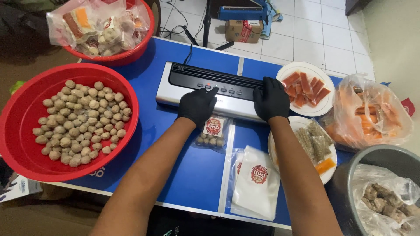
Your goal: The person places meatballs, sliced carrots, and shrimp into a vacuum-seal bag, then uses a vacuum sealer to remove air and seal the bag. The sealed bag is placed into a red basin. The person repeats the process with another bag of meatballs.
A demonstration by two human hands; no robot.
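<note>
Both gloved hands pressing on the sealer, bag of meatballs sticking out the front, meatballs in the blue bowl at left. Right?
Not quite: the bowl of loose meatballs at left is red, not blue; the table is the blue thing. The rest holds in the head view: left hand and right hand, both in black gloves, rest on the sealer, and the bag sticks out the front.

Silver-black vacuum sealer (192,94), lid shut; meatball pouch (212,133) prob. clamped in.

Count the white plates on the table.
2. One white plate with orange-red sticks sits right of the sealer, by the right hand. The other, nearer, holds small packets beside the right forearm. More may sit off-frame.
</note>
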